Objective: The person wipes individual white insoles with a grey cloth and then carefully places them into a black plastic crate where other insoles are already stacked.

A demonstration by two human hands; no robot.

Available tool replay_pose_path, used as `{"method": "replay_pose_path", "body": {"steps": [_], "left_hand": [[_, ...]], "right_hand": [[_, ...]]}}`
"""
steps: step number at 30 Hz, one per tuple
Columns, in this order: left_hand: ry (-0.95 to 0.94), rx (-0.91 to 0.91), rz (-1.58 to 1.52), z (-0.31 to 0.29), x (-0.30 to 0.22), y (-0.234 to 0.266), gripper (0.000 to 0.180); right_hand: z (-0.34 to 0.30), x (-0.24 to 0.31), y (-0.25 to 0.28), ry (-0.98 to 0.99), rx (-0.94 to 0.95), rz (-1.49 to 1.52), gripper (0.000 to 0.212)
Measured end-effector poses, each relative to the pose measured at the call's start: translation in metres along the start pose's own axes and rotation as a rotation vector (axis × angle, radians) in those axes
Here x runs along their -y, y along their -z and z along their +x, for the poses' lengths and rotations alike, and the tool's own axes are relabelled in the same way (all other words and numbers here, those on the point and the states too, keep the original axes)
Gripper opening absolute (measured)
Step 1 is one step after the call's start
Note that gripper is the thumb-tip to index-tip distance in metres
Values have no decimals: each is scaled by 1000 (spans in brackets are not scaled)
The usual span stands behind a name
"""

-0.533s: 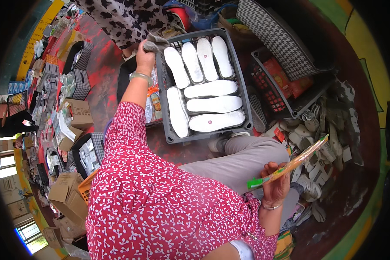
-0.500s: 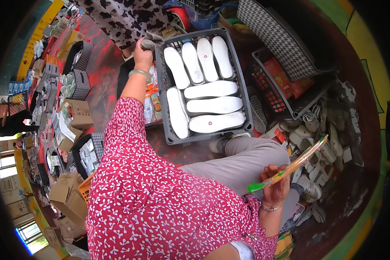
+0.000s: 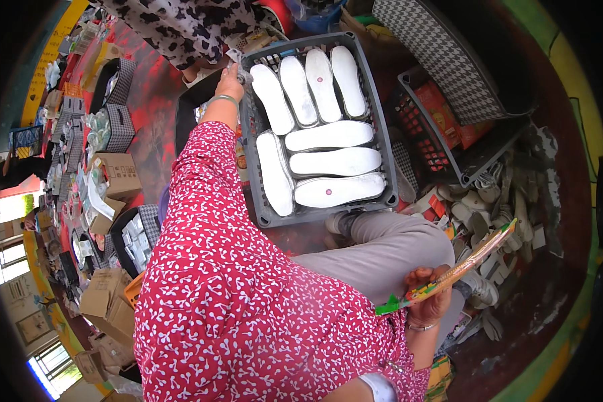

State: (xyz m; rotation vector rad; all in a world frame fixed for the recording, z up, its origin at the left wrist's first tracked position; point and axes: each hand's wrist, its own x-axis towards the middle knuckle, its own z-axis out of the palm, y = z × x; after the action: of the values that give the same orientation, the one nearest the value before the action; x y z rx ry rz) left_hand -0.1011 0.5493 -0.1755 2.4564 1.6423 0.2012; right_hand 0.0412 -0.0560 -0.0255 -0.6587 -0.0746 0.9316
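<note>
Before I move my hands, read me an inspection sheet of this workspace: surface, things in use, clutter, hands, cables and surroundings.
Surface: reddish floor, patchy in colour.
Things in use: grey crate with eight white soles showing; narrow flat package, green at one end; crumpled greyish thing, kind unclear.
Clutter: heap of shoes on the right; cardboard boxes on the left.
Hands: left hand holds the crumpled greyish thing by the crate's far left corner; right hand holds the narrow flat package.
Cables: nothing seen.
Surroundings: person in black-and-white patterned clothing beyond the crate; windows at far left.
</note>
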Motion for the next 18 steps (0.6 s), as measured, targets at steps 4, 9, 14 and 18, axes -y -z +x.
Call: {"method": "replay_pose_path", "body": {"steps": [4,9,14,18], "left_hand": [[-119,-135,-115,-15,8,11,56],[-359,-396,-225,-99,-3,35,50],[-391,-276,-311,-158,0,50,45],[-328,-136,-682,-198,-77,85,38]], "right_hand": [[-2,-1,1,42,0,6,34],[-7,-4,11,70,-4,21,35],[-11,0,12,73,40,24,43],[-22,3,11,156,74,56,42]]}}
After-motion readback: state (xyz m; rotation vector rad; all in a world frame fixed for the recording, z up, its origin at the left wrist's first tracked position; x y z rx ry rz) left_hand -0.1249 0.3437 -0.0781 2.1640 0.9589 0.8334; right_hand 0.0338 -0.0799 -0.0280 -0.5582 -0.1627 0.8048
